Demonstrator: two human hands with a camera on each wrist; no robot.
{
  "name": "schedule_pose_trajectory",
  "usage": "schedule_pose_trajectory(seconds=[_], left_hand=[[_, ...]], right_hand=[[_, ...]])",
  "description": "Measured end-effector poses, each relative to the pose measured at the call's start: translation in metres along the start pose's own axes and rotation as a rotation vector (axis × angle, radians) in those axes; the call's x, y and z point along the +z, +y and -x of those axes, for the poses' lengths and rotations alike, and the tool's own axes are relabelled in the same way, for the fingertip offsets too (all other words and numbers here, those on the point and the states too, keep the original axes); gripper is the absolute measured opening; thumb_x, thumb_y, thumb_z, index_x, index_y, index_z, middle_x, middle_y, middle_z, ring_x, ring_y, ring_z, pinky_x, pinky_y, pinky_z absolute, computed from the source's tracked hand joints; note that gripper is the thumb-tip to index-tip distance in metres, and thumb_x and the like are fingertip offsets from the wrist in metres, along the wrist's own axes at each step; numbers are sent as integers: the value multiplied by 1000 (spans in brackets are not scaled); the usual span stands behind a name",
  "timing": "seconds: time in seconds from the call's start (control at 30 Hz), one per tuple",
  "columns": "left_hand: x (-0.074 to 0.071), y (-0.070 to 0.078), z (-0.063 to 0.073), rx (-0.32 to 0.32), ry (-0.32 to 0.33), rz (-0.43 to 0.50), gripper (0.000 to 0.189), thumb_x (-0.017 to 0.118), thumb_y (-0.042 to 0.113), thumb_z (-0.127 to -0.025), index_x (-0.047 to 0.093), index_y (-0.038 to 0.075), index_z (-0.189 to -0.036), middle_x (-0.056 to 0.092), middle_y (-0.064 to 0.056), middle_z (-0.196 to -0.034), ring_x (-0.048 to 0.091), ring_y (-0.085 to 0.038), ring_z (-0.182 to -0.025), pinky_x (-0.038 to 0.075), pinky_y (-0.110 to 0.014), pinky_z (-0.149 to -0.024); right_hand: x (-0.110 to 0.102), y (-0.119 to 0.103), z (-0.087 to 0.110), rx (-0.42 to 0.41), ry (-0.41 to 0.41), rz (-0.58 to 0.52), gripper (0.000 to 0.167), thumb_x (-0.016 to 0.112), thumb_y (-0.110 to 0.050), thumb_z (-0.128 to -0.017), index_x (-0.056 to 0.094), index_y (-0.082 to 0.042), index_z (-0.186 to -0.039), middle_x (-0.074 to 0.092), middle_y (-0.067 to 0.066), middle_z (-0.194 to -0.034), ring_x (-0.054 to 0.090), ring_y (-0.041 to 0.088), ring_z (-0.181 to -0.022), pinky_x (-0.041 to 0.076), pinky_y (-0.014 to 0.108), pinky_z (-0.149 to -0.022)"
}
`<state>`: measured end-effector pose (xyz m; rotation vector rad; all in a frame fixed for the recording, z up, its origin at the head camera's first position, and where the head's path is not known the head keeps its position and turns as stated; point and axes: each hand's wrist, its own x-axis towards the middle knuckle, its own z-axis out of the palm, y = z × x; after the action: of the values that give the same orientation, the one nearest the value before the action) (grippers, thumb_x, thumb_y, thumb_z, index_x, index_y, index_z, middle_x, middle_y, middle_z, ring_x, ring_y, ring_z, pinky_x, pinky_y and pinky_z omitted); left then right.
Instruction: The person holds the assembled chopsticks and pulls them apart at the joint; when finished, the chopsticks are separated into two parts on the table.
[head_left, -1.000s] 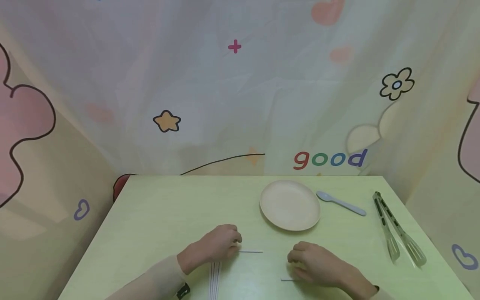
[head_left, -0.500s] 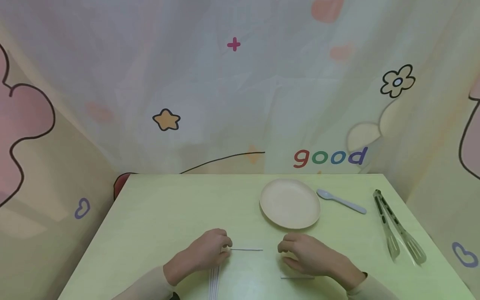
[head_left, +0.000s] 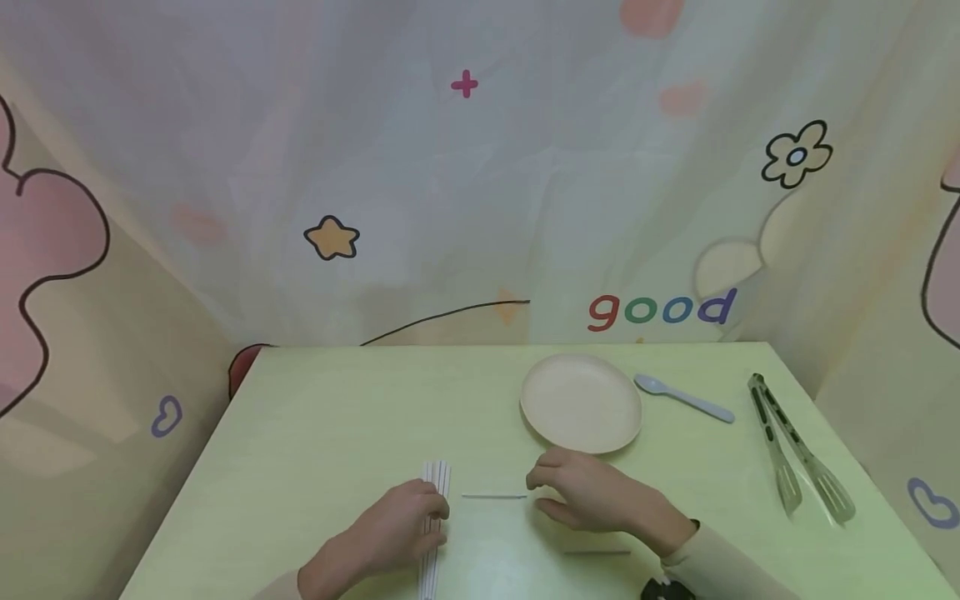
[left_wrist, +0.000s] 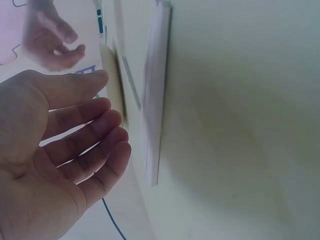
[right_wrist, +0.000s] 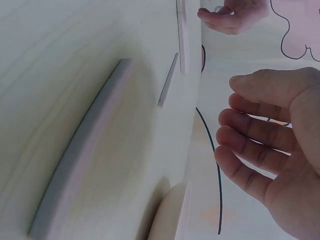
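Note:
A flat row of several long white strips (head_left: 442,477) lies on the table, pointing away from the person. Above it hovers the left hand (head_left: 397,529), its fingers loosely bent and holding nothing; the left wrist view shows a gap between the fingertips and the row (left_wrist: 156,95). Right of the row lies a short thin stick (head_left: 493,497), crosswise. The right hand (head_left: 588,492) is just past this stick's right end, fingers spread in a loose curve with nothing in them. A second short stick (head_left: 597,552), large in the right wrist view (right_wrist: 82,150), lies nearer the person, below the right hand.
Behind the right hand sits a round beige plate (head_left: 581,404). To its right are a pale blue spoon (head_left: 684,399) and, near the table's right edge, spread tongs (head_left: 798,450). A printed curtain (head_left: 405,167) hangs behind the table.
The left hand has drawn left from the farther short stick to above the strip row, uncovering the stick. The right hand has moved left and away from the nearer stick, which is now exposed.

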<state>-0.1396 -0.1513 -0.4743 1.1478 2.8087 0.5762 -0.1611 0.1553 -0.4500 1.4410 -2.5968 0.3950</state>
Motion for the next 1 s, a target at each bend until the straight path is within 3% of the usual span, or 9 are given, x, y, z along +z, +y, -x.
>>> schedule_pose_trajectory(seconds=[0.2,0.47,0.57,0.77,1.0], left_hand=[[3,5,15,-11,-16,-9,19,78,19,-78,70,11,-94,65,7,-92,56,-6,-88,50,-23,-77],[4,12,26,-63,-31,9,23,79,21,-77,70,12,-96,64,8,-94,54,-4,-87,50,-23,-76],[4,13,29,-31,-13,-3,23,80,22,-76,70,13,-95,64,9,-95,53,-4,-87,50,-23,-76],[14,9,32,118,19,-18,23,81,24,-76,69,12,-92,62,7,-93,51,-5,-86,47,-18,-73],[26,5,35,162,54,-26,36,76,47,-77,70,14,-90,60,10,-90,48,-1,-86,45,-15,-73]], right_hand=[[2,-3,-15,-54,10,50,15,73,-21,-85,69,-13,-96,66,-3,-91,60,8,-85,51,23,-77],[6,-7,-32,-58,-13,48,15,71,-23,-87,70,-14,-99,66,-4,-94,59,9,-89,50,23,-79],[10,-8,-37,-59,-19,43,16,70,-24,-88,70,-14,-100,66,-4,-94,59,9,-90,50,23,-80],[15,-9,-49,-66,-33,40,16,70,-24,-88,70,-13,-100,67,-5,-96,60,10,-91,50,23,-80],[20,-11,-63,-57,-67,34,16,68,-24,-90,70,-12,-101,67,-3,-99,61,10,-94,49,21,-82]])
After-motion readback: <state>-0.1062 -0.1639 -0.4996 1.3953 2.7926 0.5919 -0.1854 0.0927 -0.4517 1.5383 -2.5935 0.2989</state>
